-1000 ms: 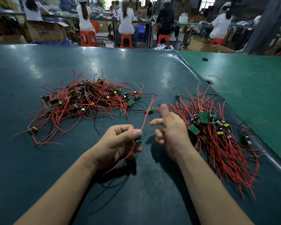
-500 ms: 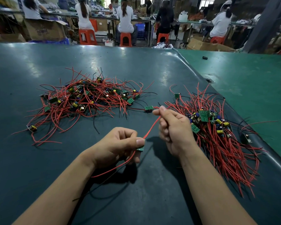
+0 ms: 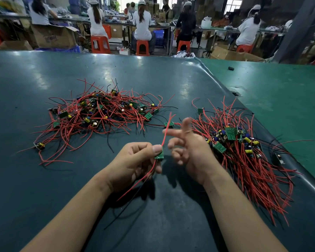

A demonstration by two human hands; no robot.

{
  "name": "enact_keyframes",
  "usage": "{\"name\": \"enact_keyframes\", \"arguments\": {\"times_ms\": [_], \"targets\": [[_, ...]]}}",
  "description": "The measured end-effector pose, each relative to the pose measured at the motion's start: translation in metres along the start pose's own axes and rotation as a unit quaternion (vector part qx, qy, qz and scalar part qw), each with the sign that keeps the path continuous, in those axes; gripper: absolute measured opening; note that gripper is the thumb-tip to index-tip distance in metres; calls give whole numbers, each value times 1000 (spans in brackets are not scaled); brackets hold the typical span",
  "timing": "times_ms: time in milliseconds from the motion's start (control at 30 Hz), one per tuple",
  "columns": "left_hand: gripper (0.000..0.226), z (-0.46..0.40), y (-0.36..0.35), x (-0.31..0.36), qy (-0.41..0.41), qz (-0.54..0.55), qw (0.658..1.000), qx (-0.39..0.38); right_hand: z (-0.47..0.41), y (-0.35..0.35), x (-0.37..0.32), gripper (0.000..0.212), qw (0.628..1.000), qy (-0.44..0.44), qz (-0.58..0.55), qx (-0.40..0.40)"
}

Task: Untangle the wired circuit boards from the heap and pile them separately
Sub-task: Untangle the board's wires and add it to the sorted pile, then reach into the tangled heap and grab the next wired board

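Left hand pinches small green circuit board, its red wire sticking up. Right hand just beside it, fingers spread, holding nothing. Tangled heap far left on table; separate pile right.

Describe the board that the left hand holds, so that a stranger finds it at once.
On the dark green table, two heaps of red wires lie left and right. Between them, nearer the viewer, the left hand pinches a small green board. Unlike the others, it is lifted off the table.
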State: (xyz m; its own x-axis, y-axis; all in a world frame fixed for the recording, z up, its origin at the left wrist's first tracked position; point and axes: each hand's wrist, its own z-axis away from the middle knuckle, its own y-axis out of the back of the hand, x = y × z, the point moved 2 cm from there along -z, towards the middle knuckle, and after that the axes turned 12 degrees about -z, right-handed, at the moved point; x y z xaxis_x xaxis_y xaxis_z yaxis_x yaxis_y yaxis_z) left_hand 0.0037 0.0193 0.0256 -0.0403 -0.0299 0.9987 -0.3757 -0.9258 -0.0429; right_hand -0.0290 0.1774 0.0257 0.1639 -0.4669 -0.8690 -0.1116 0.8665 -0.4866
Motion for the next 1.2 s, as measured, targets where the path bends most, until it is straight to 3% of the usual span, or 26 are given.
{"name": "enact_keyframes", "arguments": {"times_ms": [100, 167, 267, 367, 467, 567, 900, 1000, 1067, 1200], "targets": [[32, -1, 0, -1, 11, -4, 1000, 13, 7, -7, 8, 37, 996, -4, 53, -69], [32, -1, 1, -2, 20, -5, 1000, 14, 6, -9, 8, 26, 998, 11, 28, -51], [26, -1, 3, -2, 20, 6, 1000, 16, 1, -3, 2, 32, 997, 37, -33, 58], [27, -5, 9, 1, -13, 79, 992, 95, 1, 6, -6, 33, 991, 68, -29, 112], [33, -10, 18, 2, -55, 68, 975, 202, 7, -4, 3, 27, 993, 64, 89, 42], [30, -11, 14, 1, -76, 15, 974, 212, 11, -23, 18, 9, 993, 44, 99, -46], [30, -13, 16, -7, -80, -71, 965, 238, 9, -20, 16, 17, 998, -5, 55, -2], [33, -16, 17, -8, -60, -26, 958, 280, 6, -15, 8, 6, 998, 2, -12, 58], [30, -18, 22, -9, -43, 30, 953, 300, 3, -9, 0, 7, 989, 14, -112, 93], [29, -19, 25, -9, -28, 49, 955, 291, 4, 5, -12, 33, 923, 42, -364, 115]]}}
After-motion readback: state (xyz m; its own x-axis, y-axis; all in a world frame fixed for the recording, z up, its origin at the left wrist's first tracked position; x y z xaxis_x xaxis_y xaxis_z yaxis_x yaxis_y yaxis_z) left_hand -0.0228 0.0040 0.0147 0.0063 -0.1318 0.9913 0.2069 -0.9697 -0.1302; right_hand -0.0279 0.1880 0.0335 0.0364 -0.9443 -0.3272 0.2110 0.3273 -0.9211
